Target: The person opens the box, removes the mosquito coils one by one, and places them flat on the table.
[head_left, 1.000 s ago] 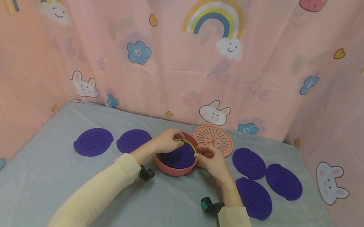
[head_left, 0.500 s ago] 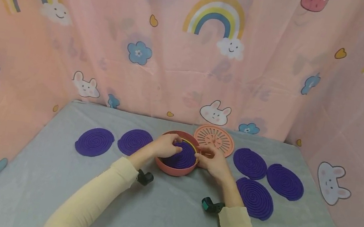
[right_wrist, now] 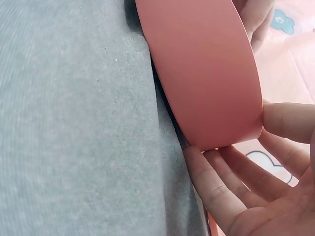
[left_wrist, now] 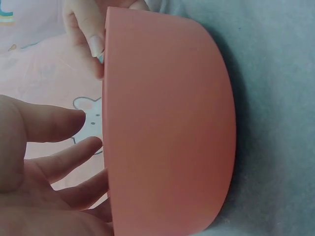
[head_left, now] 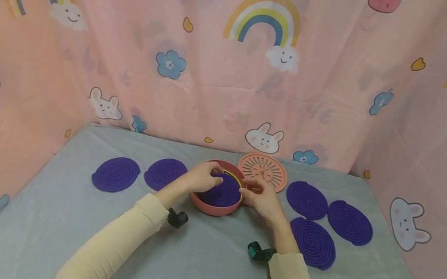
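Observation:
A round coral-red bowl (head_left: 213, 211) stands on the grey cloth in the middle of the table. Inside it lies a purple spiral mosquito coil (head_left: 221, 192), with a thin yellow rim (head_left: 236, 178) showing along the far right. My left hand (head_left: 202, 176) reaches over the left side of the bowl. In the left wrist view its thumb and fingers (left_wrist: 54, 120) are apart, some fingertips hidden behind the bowl's rim. My right hand (head_left: 262, 198) grips the bowl's right side. In the right wrist view, its thumb is at the rim and its fingers lie against the outer wall.
A slotted coral lid (head_left: 263, 170) lies behind the bowl. More purple coils lie flat at both sides, among them a left one (head_left: 116, 175) and a right one (head_left: 312, 243). A pink patterned curtain (head_left: 193, 105) hangs behind the table.
My left hand has let go of the yellow rim at the bowl's back and shifted slightly lower over the coil. The right hand has stayed at the bowl's side.

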A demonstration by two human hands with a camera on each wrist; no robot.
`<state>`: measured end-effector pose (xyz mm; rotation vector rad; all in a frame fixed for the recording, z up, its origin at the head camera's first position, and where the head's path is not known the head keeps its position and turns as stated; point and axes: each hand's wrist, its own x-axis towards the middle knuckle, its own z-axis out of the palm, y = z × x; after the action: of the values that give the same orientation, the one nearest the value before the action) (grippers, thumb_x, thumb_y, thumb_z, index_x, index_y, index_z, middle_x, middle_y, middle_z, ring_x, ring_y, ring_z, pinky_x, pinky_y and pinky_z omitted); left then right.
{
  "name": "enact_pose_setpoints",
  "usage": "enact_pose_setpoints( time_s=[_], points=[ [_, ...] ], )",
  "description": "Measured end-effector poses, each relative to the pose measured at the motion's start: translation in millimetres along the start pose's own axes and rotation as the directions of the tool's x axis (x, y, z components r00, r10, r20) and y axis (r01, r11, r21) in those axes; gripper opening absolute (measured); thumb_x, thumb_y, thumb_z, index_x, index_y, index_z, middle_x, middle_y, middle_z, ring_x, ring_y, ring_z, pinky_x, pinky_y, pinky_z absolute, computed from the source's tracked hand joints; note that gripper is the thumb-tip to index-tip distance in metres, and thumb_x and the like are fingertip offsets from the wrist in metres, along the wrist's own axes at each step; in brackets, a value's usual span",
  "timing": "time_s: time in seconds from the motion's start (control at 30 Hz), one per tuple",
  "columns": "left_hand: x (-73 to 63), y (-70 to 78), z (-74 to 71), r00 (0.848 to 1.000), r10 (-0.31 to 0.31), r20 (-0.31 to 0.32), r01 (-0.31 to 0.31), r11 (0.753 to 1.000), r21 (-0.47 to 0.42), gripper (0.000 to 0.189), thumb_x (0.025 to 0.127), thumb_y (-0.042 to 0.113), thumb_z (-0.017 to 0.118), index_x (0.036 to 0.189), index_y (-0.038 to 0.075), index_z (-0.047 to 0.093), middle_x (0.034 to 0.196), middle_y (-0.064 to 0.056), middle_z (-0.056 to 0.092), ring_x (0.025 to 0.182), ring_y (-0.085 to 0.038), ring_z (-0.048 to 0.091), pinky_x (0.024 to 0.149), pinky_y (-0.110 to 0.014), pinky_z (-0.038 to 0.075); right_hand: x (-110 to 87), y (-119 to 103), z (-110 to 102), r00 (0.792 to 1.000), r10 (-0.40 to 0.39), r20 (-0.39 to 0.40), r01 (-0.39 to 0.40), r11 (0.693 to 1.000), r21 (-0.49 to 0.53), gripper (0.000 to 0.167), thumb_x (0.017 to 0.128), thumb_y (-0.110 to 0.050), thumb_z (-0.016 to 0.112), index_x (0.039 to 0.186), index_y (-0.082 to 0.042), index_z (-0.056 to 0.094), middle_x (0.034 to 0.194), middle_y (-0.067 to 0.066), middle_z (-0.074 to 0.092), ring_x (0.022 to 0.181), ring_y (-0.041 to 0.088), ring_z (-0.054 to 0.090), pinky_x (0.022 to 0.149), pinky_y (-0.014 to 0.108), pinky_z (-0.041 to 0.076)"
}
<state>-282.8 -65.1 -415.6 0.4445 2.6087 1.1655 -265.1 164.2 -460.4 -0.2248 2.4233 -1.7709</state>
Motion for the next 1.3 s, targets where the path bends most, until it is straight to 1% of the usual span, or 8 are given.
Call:
enact_pose_setpoints(
  time_s=[0.23, 0.43, 0.7, 0.83, 0.93, 1.07, 1.17, 1.3],
  points=[
    [0.9, -3.2, -3.1, 0.999, -0.027, -0.044, 0.024, 0.998, -0.054, 0.033, 0.103, 0.018, 0.059, 0.133, 0.004, 0.062, 0.138, -0.018, 0.059, 0.131, -0.036, 0.052, 0.107, -0.053, 0.044, 1.8, 3, -1, 1.000, 0.006, -0.008, -0.006, 1.000, -0.015, 0.036, 0.096, -0.015, 0.072, 0.130, -0.003, 0.065, 0.130, 0.018, 0.062, 0.118, 0.034, 0.061, 0.086, 0.034, 0.059],
    [0.5, -7.0, -5.4, 0.995, -0.030, -0.092, 0.016, 0.989, -0.148, 0.034, 0.101, 0.015, 0.062, 0.133, 0.005, 0.061, 0.142, -0.016, 0.056, 0.137, -0.036, 0.048, 0.111, -0.053, 0.041, 1.5, 2, -1, 1.000, 0.007, -0.012, -0.007, 1.000, -0.014, 0.036, 0.097, -0.015, 0.071, 0.130, -0.003, 0.064, 0.129, 0.018, 0.062, 0.119, 0.033, 0.060, 0.086, 0.035, 0.060],
    [5.2, -9.9, -7.8, 0.989, -0.057, -0.140, 0.025, 0.975, -0.223, 0.041, 0.098, 0.011, 0.066, 0.138, 0.006, 0.059, 0.137, -0.016, 0.060, 0.131, -0.033, 0.054, 0.105, -0.048, 0.048, -0.8, 1, 0, 1.000, 0.005, -0.010, -0.005, 1.000, -0.011, 0.038, 0.096, -0.014, 0.072, 0.131, -0.001, 0.064, 0.131, 0.022, 0.062, 0.121, 0.036, 0.059, 0.090, 0.038, 0.058],
    [6.8, -11.2, -8.0, 0.988, -0.055, -0.144, 0.013, 0.961, -0.276, 0.043, 0.097, 0.009, 0.068, 0.138, 0.006, 0.058, 0.137, -0.014, 0.060, 0.131, -0.032, 0.053, 0.105, -0.048, 0.048, -10.2, -17, 1, 1.000, -0.001, 0.003, 0.001, 1.000, -0.017, 0.037, 0.098, -0.009, 0.068, 0.131, 0.006, 0.061, 0.133, 0.026, 0.059, 0.122, 0.041, 0.058, 0.089, 0.039, 0.059],
    [7.0, -12.5, -7.5, 0.988, -0.051, -0.149, 0.003, 0.953, -0.304, 0.040, 0.096, 0.007, 0.069, 0.136, 0.006, 0.060, 0.135, -0.013, 0.062, 0.129, -0.031, 0.055, 0.103, -0.047, 0.050, -11.1, -19, 1, 1.000, 0.003, 0.004, -0.003, 1.000, -0.023, 0.037, 0.098, -0.007, 0.067, 0.131, 0.008, 0.060, 0.134, 0.027, 0.059, 0.122, 0.042, 0.057, 0.090, 0.040, 0.058],
    [6.6, -12.5, -6.1, 0.987, -0.054, -0.154, 0.001, 0.946, -0.324, 0.038, 0.095, 0.006, 0.070, 0.132, 0.006, 0.063, 0.132, -0.012, 0.063, 0.126, -0.031, 0.056, 0.101, -0.045, 0.052, -1.4, -2, 1, 1.000, 0.004, -0.001, -0.004, 1.000, -0.009, 0.039, 0.098, -0.012, 0.069, 0.132, 0.004, 0.062, 0.135, 0.024, 0.059, 0.122, 0.038, 0.058, 0.090, 0.038, 0.058],
    [7.0, -13.3, -4.8, 0.988, -0.052, -0.146, 0.000, 0.941, -0.339, 0.040, 0.095, 0.006, 0.071, 0.134, 0.007, 0.062, 0.135, -0.012, 0.062, 0.130, -0.032, 0.054, 0.102, -0.046, 0.051, 0.0, 1, 1, 1.000, -0.001, 0.001, 0.001, 1.000, 0.005, 0.038, 0.097, -0.014, 0.071, 0.131, 0.001, 0.063, 0.136, 0.021, 0.059, 0.120, 0.036, 0.059, 0.088, 0.037, 0.059],
    [8.3, -14.8, -3.4, 0.993, -0.055, -0.108, 0.014, 0.936, -0.351, 0.040, 0.094, 0.006, 0.071, 0.133, 0.009, 0.063, 0.139, -0.012, 0.060, 0.134, -0.032, 0.051, 0.106, -0.047, 0.048, -0.5, 1, 1, 1.000, -0.011, 0.003, 0.011, 1.000, 0.010, 0.037, 0.096, -0.015, 0.072, 0.129, 0.000, 0.064, 0.136, 0.020, 0.059, 0.119, 0.035, 0.060, 0.088, 0.036, 0.059]
  ],
)
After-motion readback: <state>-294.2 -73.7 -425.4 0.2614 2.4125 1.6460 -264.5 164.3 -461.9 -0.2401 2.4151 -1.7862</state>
